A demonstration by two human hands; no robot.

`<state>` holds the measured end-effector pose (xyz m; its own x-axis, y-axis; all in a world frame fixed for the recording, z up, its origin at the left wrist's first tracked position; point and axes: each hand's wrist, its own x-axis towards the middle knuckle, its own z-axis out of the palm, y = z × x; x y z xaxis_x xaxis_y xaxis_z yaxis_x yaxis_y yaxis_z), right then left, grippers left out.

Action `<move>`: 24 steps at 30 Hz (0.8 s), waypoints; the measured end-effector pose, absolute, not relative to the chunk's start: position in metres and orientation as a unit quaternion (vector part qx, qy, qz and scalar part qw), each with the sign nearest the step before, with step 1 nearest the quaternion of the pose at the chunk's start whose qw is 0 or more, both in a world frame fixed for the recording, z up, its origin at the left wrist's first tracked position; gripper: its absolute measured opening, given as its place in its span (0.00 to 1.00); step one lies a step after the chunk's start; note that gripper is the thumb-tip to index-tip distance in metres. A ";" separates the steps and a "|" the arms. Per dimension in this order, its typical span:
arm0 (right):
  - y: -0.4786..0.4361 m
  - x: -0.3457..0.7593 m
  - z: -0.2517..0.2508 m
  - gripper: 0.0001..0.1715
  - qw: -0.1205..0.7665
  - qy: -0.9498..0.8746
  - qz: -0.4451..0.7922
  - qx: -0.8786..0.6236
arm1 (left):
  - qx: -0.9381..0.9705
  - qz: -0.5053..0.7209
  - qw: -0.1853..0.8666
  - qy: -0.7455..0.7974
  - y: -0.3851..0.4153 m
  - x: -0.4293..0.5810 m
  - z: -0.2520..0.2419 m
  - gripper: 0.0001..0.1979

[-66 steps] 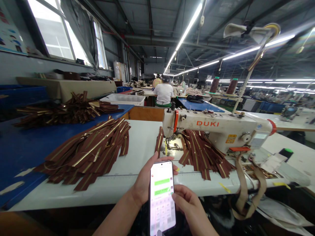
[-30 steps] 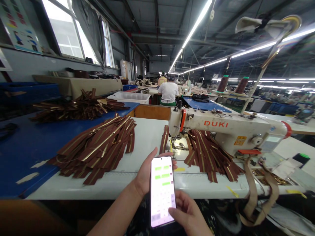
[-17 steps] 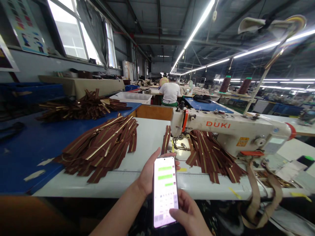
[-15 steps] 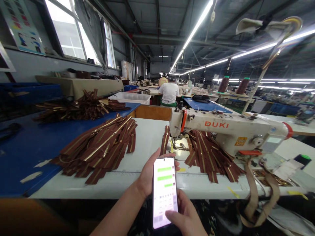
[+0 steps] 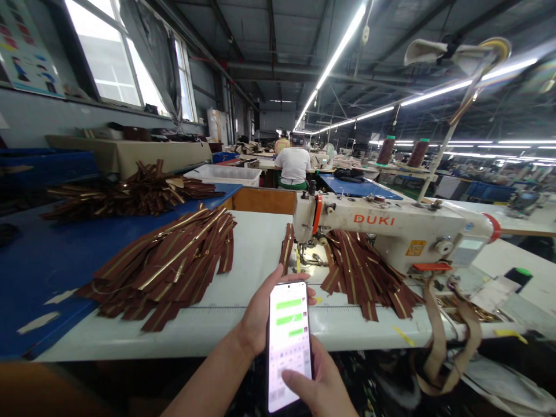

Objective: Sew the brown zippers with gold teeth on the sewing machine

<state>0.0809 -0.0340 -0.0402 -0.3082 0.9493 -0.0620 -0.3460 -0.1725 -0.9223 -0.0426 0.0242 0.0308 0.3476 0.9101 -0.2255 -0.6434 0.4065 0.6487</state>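
Observation:
My left hand [image 5: 264, 315] grips a smartphone [image 5: 289, 347] upright, its screen lit with green chat bubbles above a keypad. My right hand [image 5: 315, 385] cradles the phone's lower right edge, with the thumb over the keypad. Both hands are just in front of a white sewing table [image 5: 256, 255]. Beyond them stands a cream DUKI sewing machine [image 5: 382, 229], with a pile of brown zippers with gold teeth [image 5: 365, 275] lying under and around its arm. A larger bundle of the same zippers [image 5: 167, 266] lies to the left, partly on the white table and partly on a blue one.
Another zipper bundle [image 5: 130, 197] lies on the blue table [image 5: 52, 272] behind. Tan straps [image 5: 443, 341] hang off the table's front edge. A white plastic tub [image 5: 221, 175] stands further back. A seated co-worker [image 5: 294, 165] in a white shirt faces away.
The whole scene has shifted slightly left in view as my head turned. My right thumb has moved down and left over the keypad. The phone stays in my left hand.

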 end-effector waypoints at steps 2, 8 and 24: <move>-0.032 0.086 -0.043 0.22 0.462 -0.434 0.701 -0.326 | 0.230 0.492 0.790 0.284 0.024 -0.042 0.030 0.23; -0.025 0.090 -0.053 0.19 0.466 -0.427 0.717 -0.294 | 0.233 0.493 0.793 0.274 0.024 -0.039 0.029 0.22; -0.025 0.105 -0.052 0.18 0.450 -0.426 0.734 -0.278 | 0.221 0.491 0.792 0.288 0.024 -0.041 0.030 0.23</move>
